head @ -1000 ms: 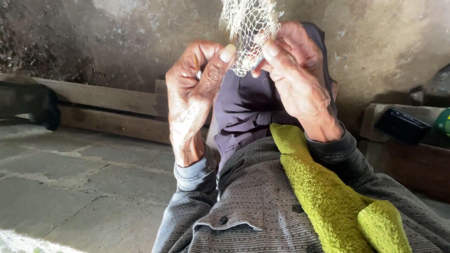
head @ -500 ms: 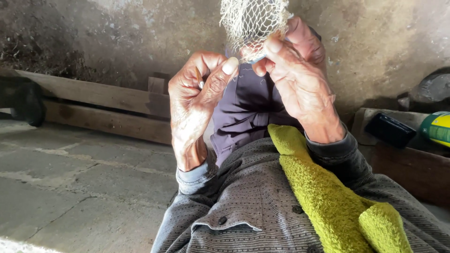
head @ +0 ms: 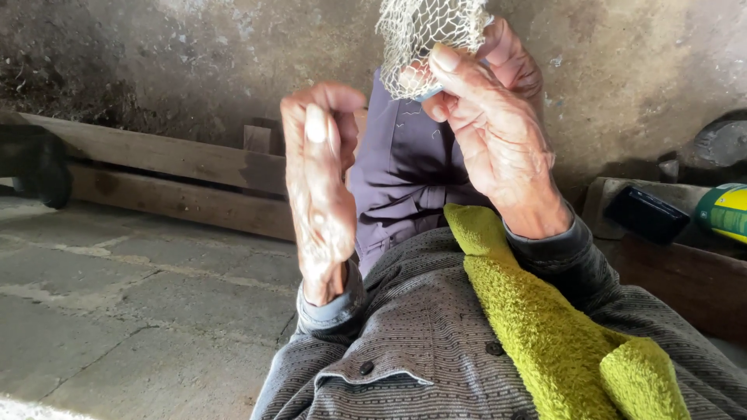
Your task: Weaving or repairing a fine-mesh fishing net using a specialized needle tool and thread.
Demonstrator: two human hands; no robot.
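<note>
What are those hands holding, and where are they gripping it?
The right hand pinches the lower edge of a pale mesh net between thumb and fingers. The left hand is curled shut, apart from the net; its contents cannot be told.

A cylindrical green container with a yellow label band (head: pixel 724 211) is seen at the right edge, lying on its side on a wooden ledge (head: pixel 685 272) and partly cut off by the frame. Just to its left, a flat black rectangular case (head: pixel 647 215) is laid tilted on the same ledge, near the container but apart from it. Whether the case is a package or a device cannot be told. No signs or screens are seen.
</note>
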